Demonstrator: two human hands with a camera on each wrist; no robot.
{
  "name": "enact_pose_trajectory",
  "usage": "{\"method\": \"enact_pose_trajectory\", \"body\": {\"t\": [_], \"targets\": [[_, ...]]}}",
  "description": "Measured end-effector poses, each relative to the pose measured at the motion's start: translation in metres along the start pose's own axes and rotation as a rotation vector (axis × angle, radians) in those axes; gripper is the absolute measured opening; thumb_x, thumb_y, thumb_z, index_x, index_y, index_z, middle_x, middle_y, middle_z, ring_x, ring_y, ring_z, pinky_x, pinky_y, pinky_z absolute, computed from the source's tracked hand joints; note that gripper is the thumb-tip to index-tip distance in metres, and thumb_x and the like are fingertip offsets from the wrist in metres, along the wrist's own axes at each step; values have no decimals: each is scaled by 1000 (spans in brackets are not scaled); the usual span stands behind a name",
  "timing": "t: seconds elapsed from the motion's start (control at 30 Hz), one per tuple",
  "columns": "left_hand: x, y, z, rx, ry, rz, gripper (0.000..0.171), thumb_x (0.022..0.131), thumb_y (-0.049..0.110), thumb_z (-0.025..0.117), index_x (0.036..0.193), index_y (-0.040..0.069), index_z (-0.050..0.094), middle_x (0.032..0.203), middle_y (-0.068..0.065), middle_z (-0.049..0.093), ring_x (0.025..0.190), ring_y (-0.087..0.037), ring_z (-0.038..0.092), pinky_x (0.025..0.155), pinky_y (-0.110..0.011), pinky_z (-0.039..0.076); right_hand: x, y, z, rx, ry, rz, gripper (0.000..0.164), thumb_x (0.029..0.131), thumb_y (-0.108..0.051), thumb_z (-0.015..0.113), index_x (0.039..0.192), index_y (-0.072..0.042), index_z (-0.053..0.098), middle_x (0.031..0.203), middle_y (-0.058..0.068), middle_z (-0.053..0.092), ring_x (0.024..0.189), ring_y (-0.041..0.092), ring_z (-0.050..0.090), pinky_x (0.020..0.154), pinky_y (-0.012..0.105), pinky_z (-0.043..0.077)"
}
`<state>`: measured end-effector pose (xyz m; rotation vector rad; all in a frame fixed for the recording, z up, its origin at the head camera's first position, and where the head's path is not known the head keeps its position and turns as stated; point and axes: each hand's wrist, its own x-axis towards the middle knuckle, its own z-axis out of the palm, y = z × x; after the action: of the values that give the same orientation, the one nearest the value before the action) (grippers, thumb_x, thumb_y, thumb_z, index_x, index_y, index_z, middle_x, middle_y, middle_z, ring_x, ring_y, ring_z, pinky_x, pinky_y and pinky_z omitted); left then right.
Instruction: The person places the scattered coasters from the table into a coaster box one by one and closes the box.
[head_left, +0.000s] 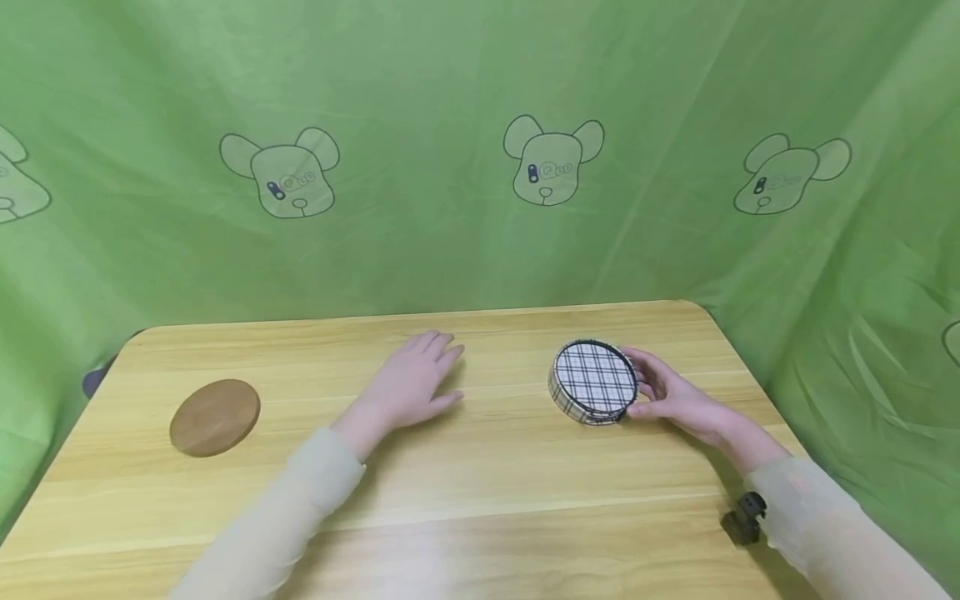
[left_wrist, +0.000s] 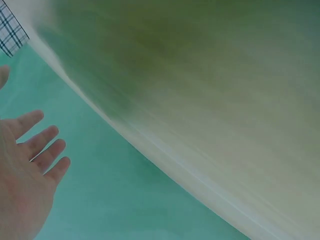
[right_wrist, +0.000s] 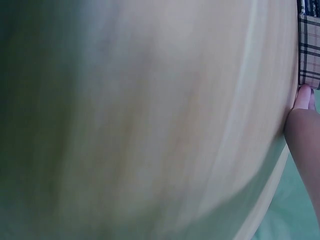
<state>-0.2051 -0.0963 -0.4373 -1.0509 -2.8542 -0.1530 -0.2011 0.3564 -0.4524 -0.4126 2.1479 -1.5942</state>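
Observation:
A round box [head_left: 596, 377] covered in black-and-white plaid, with a dark rim, is at the right half of the table. My right hand [head_left: 671, 398] holds it at its right side, thumb by the near edge and fingers curved behind. In the right wrist view, part of the plaid side [right_wrist: 310, 52] shows at the right edge, with a fingertip against its lower corner. My left hand [head_left: 412, 379] is over the middle of the table, fingers spread and palm down, holding nothing. A corner of the plaid box [left_wrist: 11, 30] appears beyond the left hand [left_wrist: 27, 170] in the left wrist view.
A flat brown wooden disc [head_left: 215, 417] lies on the left part of the wood-grain table [head_left: 450, 533]. Green cloth [head_left: 420, 258] printed with bear heads hangs behind the table and at its sides. A small black device [head_left: 745, 518] is at the right sleeve.

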Motion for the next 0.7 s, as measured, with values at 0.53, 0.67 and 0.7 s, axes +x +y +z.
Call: {"method": "enact_pose_trajectory", "body": {"t": [0.53, 0.67, 0.7], "targets": [[-40, -28, -4, -36, 58, -39, 70, 100, 45, 68, 151, -1, 54, 158, -27, 50, 148, -46, 47, 128, -59, 37, 1, 4, -1, -7, 13, -4, 101, 90, 6, 74, 167, 2, 10, 169, 35, 12, 128, -14, 50, 107, 6, 43], [-50, -35, -3, -39, 71, -48, 69, 100, 45, 69, 150, -1, 55, 156, -27, 52, 146, -46, 49, 126, -61, 38, 2, 4, -1, -3, 14, 8, 102, 90, 5, 75, 168, 1, 9, 170, 36, 9, 128, -15, 49, 107, 5, 42], [-53, -37, -3, -41, 75, -49, 69, 99, 45, 69, 150, 0, 56, 156, -27, 52, 146, -46, 49, 126, -61, 38, 2, 4, -1, -5, 15, 9, 102, 90, 5, 75, 168, 1, 9, 170, 36, 9, 128, -15, 49, 107, 5, 42]]}}
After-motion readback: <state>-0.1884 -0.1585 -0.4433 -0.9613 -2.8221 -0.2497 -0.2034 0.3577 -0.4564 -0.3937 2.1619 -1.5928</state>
